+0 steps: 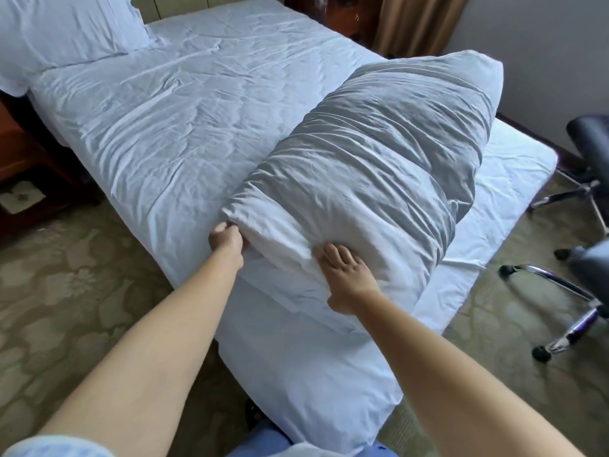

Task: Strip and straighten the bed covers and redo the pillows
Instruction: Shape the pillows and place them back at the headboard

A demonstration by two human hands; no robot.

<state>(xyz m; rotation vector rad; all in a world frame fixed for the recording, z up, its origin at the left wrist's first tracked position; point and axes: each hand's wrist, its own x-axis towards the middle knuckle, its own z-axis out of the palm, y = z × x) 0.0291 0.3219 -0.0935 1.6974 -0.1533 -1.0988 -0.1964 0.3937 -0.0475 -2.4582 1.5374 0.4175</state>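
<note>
a rolled duvet [379, 179] lies on the bed [171, 127], ahead of both hands; the pillow [62, 31] lies far beyond the left hand [227, 240], a chair [586, 232] right of the right hand [346, 275].

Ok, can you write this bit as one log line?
left hand: grips duvet corner | right hand: presses duvet | pillow: at bed head

the fingertips of the left hand [227, 240] are tucked under the corner fold of the duvet [372, 179], so how far they reach beneath cannot be told. the pillow [66, 28] at the head of the bed is cut off by the top and left edges, and the office chair [586, 206] runs past the right edge, its near part blurred. the small object on the dark nightstand [23, 196] at left is too small to identify.
</note>
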